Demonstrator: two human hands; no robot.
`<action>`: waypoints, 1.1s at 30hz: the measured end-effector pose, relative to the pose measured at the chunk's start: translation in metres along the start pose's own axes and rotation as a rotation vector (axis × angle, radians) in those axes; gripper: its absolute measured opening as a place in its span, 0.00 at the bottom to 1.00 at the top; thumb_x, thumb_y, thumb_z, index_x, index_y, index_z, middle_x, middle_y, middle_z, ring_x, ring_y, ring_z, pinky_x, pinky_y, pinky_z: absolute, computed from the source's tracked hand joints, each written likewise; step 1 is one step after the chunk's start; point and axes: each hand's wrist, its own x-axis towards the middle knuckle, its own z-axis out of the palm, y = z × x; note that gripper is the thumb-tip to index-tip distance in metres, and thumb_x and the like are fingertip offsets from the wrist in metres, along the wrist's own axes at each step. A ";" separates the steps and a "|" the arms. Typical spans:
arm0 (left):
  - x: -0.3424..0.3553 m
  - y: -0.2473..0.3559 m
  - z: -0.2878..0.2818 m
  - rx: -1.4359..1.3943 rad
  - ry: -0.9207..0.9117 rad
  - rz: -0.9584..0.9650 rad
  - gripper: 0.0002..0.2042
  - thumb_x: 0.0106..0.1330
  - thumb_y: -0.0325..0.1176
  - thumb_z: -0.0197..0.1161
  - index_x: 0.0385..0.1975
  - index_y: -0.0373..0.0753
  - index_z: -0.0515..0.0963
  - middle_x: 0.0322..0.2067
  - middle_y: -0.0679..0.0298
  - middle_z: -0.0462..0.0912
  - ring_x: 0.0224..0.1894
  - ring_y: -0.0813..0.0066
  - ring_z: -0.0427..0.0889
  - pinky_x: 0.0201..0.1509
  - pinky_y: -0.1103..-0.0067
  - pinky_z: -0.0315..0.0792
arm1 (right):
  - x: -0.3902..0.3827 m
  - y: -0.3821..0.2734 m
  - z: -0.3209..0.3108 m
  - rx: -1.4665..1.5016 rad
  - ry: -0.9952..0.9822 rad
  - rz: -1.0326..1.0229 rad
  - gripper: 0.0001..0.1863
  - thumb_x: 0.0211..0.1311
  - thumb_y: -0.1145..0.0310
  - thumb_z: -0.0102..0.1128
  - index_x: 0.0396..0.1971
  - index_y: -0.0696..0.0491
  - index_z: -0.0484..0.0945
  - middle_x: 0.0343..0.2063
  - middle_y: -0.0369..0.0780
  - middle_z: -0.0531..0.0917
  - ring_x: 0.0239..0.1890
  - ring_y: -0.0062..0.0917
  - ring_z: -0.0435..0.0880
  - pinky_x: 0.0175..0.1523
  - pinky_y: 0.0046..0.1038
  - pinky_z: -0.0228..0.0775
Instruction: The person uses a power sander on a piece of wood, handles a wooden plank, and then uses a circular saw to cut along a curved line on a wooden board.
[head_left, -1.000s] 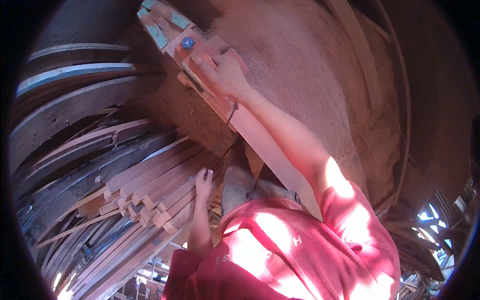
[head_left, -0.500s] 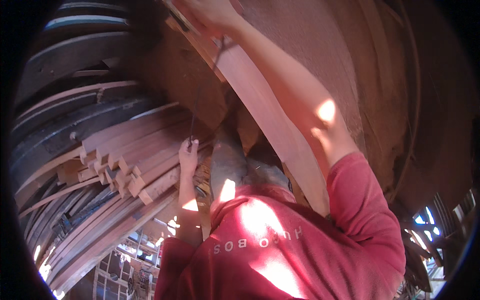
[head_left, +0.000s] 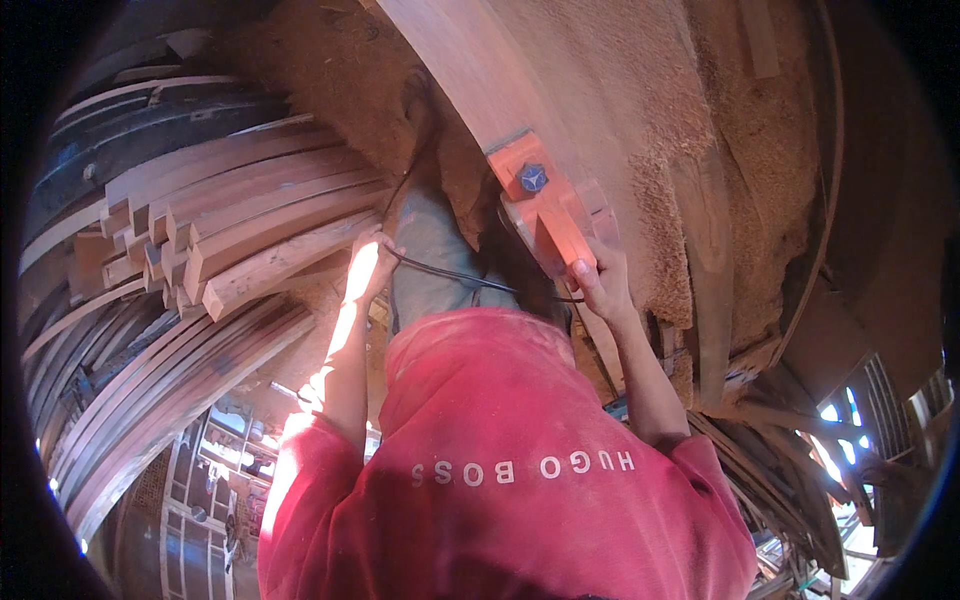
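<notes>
My right hand (head_left: 605,285) is closed round the rear handle of an orange electric planer (head_left: 555,225) with a blue front knob, which rests on a long pale reddish wooden board (head_left: 455,70) at the upper middle right, near my body. My left hand (head_left: 372,262) is closed on a black power cord (head_left: 450,271) to the left of my legs. The cord runs across my trousers (head_left: 428,235) toward the planer.
Stacked square-cut timbers (head_left: 240,230) and long planks (head_left: 150,410) fill the left side. Heaped wood shavings (head_left: 760,260) lie along the right of the board. Dark wood pieces (head_left: 800,480) crowd the lower right, and my red shirt covers the bottom.
My right hand has drawn the planer from the board's far end back toward my body. My left hand now sits higher in the picture, still with the cord, as the view has shifted.
</notes>
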 end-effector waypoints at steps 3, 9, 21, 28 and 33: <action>-0.003 0.005 0.002 -0.064 -0.081 -0.147 0.12 0.56 0.35 0.72 0.29 0.37 0.76 0.36 0.49 0.81 0.44 0.46 0.79 0.55 0.62 0.72 | 0.001 0.000 0.002 0.019 0.018 -0.009 0.28 0.68 0.46 0.58 0.44 0.60 0.82 0.29 0.40 0.83 0.34 0.22 0.80 0.39 0.30 0.72; -0.013 -0.029 -0.015 -0.128 -0.042 -0.086 0.10 0.57 0.31 0.70 0.27 0.36 0.74 0.34 0.50 0.80 0.43 0.48 0.79 0.53 0.63 0.72 | 0.057 -0.043 0.020 -0.058 0.032 -0.083 0.26 0.69 0.48 0.59 0.39 0.61 0.83 0.22 0.39 0.81 0.28 0.23 0.80 0.34 0.30 0.72; 0.001 -0.051 -0.028 -0.153 0.063 -0.422 0.11 0.62 0.37 0.70 0.33 0.36 0.79 0.45 0.48 0.83 0.52 0.50 0.80 0.57 0.67 0.72 | 0.192 -0.145 0.064 -0.046 0.119 -0.251 0.25 0.70 0.50 0.57 0.32 0.61 0.82 0.17 0.40 0.78 0.24 0.23 0.78 0.31 0.31 0.69; 0.011 -0.051 -0.027 -0.189 0.145 -0.416 0.11 0.60 0.37 0.71 0.34 0.36 0.80 0.48 0.47 0.82 0.56 0.49 0.79 0.60 0.65 0.71 | 0.249 -0.204 0.082 -0.006 0.098 -0.253 0.26 0.71 0.50 0.56 0.30 0.62 0.81 0.17 0.41 0.78 0.25 0.21 0.77 0.32 0.32 0.69; 0.025 -0.038 -0.036 -0.231 0.188 -0.461 0.12 0.59 0.36 0.71 0.35 0.35 0.80 0.49 0.47 0.82 0.56 0.49 0.79 0.60 0.65 0.71 | 0.294 -0.240 0.094 -0.042 0.156 -0.395 0.27 0.72 0.51 0.56 0.27 0.63 0.81 0.15 0.40 0.77 0.23 0.20 0.76 0.31 0.32 0.68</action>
